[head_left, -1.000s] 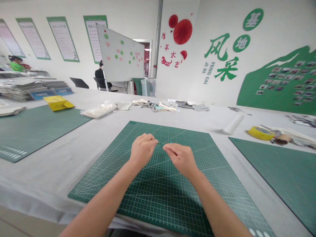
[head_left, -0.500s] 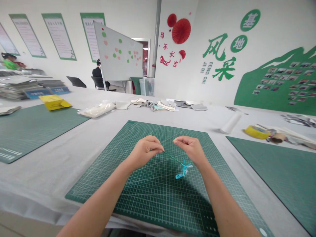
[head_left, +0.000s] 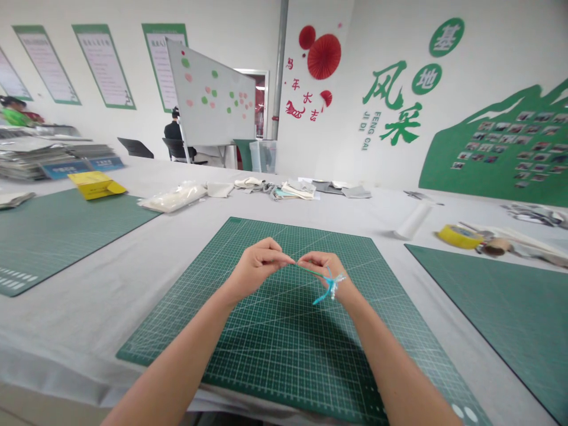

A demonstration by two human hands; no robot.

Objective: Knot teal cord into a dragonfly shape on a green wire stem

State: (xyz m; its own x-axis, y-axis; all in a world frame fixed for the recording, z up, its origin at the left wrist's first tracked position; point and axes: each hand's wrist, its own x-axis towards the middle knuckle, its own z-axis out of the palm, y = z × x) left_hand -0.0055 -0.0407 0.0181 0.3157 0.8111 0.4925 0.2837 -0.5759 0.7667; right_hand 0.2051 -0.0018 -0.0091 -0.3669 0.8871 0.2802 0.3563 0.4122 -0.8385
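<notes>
Both my hands hover over the middle of a green cutting mat (head_left: 275,343). My left hand (head_left: 257,269) is closed in a pinch, its fingertips meeting those of my right hand (head_left: 326,271), which is also pinched. A thin teal thread (head_left: 329,285) runs from the pinch and hangs as a small tangled tuft beside my right wrist. What exactly sits between the fingertips is too small to make out beyond the thread.
More green mats lie at left (head_left: 57,228) and right (head_left: 501,307). Along the back sit a yellow box (head_left: 95,184), a plastic bag (head_left: 173,198), fabric scraps (head_left: 293,189), a white roll (head_left: 412,220) and yellow tape (head_left: 459,236). A person (head_left: 174,133) sits far back by a whiteboard (head_left: 210,97).
My hands came back together after drawing apart. The right hand moved left toward the left hand, and the teal tuft rose from above the mat to beside my right wrist.
</notes>
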